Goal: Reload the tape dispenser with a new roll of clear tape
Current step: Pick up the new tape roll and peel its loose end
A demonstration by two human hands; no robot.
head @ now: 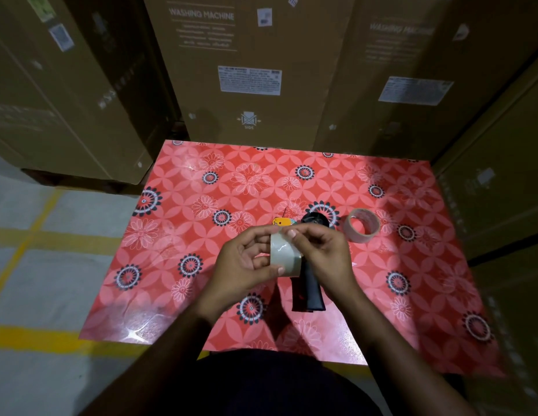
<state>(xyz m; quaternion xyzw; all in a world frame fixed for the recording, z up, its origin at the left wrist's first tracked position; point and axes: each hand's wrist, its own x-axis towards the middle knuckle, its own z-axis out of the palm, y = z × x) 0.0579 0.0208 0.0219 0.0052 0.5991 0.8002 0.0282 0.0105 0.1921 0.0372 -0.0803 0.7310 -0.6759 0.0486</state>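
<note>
A roll of clear tape [284,255] is held above the table between both hands. My left hand [246,262] grips it from the left, thumb under its lower edge. My right hand [324,253] holds its right side, with thumb and fingertips pinching at the top rim. Below the hands lies the black tape dispenser [309,289], its handle pointing towards me and its round hub [314,219] showing beyond my fingers. A yellow part [279,221] of the dispenser peeks out above the roll. A second tape roll [362,225] lies flat on the table to the right.
The table [201,235] has a red flower-patterned cover. Tall cardboard boxes [249,70] marked "washing machine" stand close behind it and along the right side. To the left is grey floor with yellow lines [30,337].
</note>
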